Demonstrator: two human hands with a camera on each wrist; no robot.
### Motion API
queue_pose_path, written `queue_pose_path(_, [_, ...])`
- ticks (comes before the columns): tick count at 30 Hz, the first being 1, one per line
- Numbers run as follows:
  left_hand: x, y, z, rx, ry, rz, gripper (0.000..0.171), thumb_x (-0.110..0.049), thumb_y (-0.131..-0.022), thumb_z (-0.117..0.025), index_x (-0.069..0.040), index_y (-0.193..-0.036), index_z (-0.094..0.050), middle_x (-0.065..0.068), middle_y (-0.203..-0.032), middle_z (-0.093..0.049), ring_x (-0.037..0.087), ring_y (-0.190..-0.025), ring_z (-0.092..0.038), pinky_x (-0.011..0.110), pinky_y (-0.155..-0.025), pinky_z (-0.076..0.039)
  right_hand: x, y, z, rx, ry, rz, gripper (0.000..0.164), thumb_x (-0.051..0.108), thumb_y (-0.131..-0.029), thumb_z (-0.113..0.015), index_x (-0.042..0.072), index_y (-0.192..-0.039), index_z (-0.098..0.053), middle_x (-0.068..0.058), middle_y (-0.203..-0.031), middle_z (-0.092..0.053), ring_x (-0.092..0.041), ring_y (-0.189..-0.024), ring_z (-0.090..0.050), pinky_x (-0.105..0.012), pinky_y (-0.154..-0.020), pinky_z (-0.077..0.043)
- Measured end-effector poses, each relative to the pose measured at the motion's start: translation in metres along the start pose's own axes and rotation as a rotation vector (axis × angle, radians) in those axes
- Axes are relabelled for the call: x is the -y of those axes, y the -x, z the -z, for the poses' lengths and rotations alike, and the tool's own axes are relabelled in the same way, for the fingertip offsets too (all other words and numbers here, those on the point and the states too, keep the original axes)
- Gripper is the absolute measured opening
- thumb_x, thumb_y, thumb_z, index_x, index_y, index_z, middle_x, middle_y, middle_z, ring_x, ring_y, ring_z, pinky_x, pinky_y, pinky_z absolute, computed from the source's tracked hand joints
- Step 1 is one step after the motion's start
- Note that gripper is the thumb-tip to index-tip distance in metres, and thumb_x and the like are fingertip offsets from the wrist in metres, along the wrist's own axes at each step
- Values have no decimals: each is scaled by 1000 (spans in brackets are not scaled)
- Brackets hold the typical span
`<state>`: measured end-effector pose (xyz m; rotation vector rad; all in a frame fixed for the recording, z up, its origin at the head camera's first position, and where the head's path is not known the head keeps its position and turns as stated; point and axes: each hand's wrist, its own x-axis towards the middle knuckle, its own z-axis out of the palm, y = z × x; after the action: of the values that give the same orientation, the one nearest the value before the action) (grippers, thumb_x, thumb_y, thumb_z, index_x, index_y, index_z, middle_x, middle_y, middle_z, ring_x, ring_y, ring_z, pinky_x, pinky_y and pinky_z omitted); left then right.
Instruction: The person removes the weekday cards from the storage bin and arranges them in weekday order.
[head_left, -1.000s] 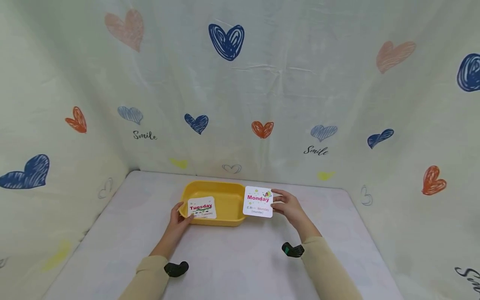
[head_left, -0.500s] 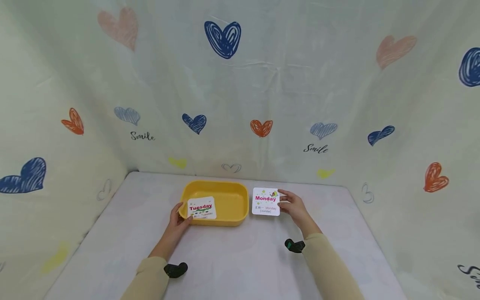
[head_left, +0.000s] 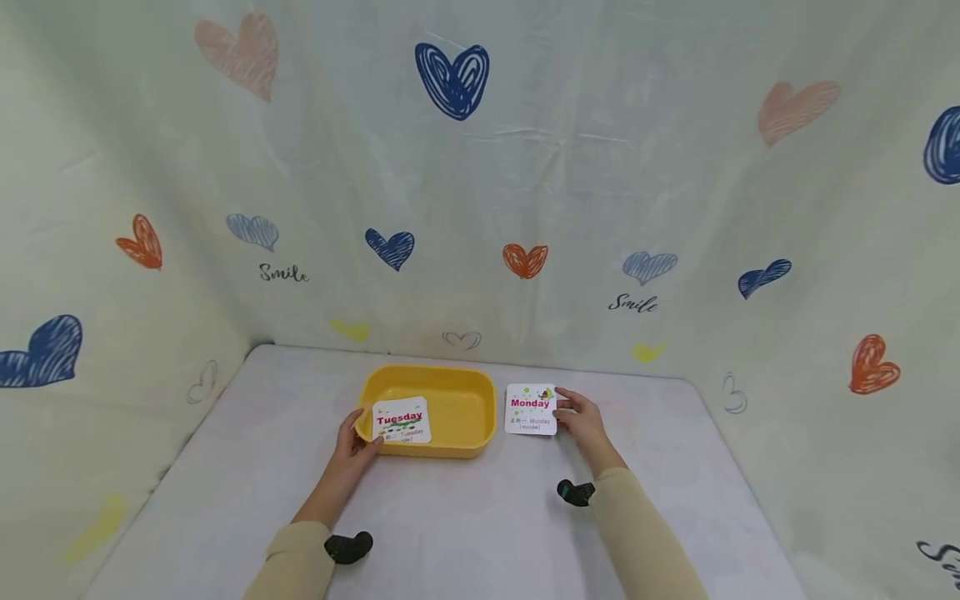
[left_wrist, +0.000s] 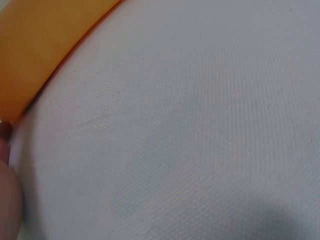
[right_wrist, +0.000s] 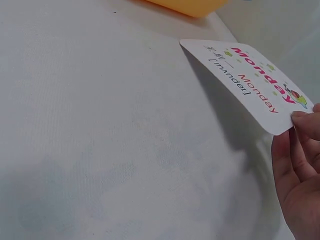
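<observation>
A white card reading "Monday" [head_left: 530, 412] is pinched at its right edge by my right hand [head_left: 587, 433]. In the right wrist view, this card [right_wrist: 245, 80] slants above the table and casts a shadow under it. To its left stands a shallow yellow tray [head_left: 463, 412], apart from the card. My left hand [head_left: 347, 457] grips the tray's left front corner, thumb over the front rim. Inside the tray's left part lies a "Tuesday" card [head_left: 401, 418], its lower left corner by that thumb. Only a bit of the left hand [left_wrist: 7, 195] shows in its wrist view.
A white cloth covers the table [head_left: 465, 533]. Behind it and at both sides hangs a pale curtain [head_left: 570, 183] printed with hearts. Black wrist cameras, left [head_left: 349, 547] and right [head_left: 576, 492], sit at the sleeves.
My right hand has carried the "Monday" card rightward from the tray's right edge, then slightly lower to a spot over the table. The left hand keeps its hold on the tray.
</observation>
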<state>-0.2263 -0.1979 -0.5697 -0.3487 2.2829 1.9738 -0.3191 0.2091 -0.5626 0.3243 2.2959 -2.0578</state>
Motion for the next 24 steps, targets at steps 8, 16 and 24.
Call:
queue_pose_path(8, [-2,0,1,11,8,9,78,-26,-98,-61,-24,-156,-10,21,-157,-21,36,-141,-24,53,-116,-15,-3,-5,-1,-26,-26,-5,49,-14,-85,-60,-2,-132,-57,-13,-99,-60,-16,-80,-58,-25,-64,-55])
queue_pose_path(16, [-2,-1,-4,6,16,7,77,-24,-97,-62,-23,-155,-11,18,-158,-20,36,-138,-28,53,-116,-17,-6,-6,-2,-64,75,15,46,-10,-88,-60,-2,-133,-56,-19,-105,-62,-19,-83,-60,-24,-66,-54])
queue_pose_path(24, [0,-2,-1,6,31,4,78,-23,-96,-62,-24,-155,-12,17,-158,-20,34,-136,-30,52,-115,-18,-9,-6,-4,-90,116,-13,44,-9,-89,-61,-2,-132,-56,-19,-108,-61,-22,-88,-61,-26,-70,-56])
